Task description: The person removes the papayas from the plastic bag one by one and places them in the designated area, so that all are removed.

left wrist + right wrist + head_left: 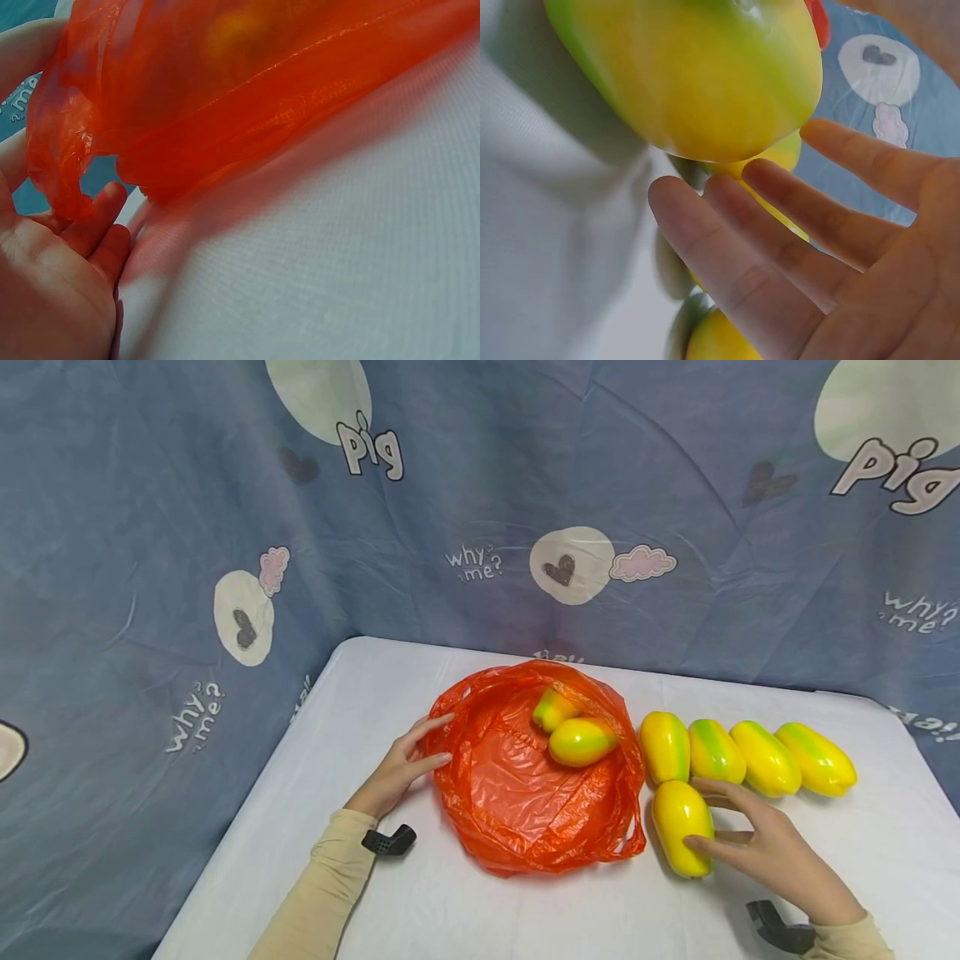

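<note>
A red plastic bag [517, 810] lies spread with its mouth facing up. Two glossy yellow-green papayas, one [582, 742] in front of another [553, 708], sit inside at the right. My left hand [397, 770] touches the bag's left rim with fingers spread; in the left wrist view the thin red plastic [225, 112] hangs beside the fingers [101, 217]. At the bag's right, my right hand [765, 837] spans a papaya [681, 828], thumb and a fingertip against it. In the right wrist view the fingers [742, 262] are nearly straight around this papaya [705, 82].
Several more papayas [750, 758] lie side by side in a row behind my right hand. Everything rests on a white-covered table [570, 910]. A blue printed curtain [465, 502] hangs along the back and left edges.
</note>
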Demonstrator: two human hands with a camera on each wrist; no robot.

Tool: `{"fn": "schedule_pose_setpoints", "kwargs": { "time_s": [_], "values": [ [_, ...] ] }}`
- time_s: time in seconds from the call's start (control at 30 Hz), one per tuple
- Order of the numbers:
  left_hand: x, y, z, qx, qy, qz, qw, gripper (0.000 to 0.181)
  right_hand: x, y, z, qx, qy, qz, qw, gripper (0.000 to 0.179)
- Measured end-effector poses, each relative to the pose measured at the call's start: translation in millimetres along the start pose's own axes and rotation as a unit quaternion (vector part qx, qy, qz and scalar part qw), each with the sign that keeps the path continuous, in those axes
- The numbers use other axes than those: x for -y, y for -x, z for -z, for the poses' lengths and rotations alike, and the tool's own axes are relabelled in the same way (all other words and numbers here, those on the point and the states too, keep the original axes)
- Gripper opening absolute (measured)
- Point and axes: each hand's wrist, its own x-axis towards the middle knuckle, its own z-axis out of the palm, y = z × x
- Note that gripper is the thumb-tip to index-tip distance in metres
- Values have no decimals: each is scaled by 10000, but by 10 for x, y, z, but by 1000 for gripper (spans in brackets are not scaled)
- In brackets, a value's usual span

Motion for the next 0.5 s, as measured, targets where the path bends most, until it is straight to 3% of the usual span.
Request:
{"fn": "schedule_pose_setpoints", "kwargs": {
  "time_s": [0.5],
  "values": [
    [-5, -7, -1, 34, 82, -9, 10000, 60, -18, -11, 39, -204, 284, 117, 9993, 73]
  ]
}}
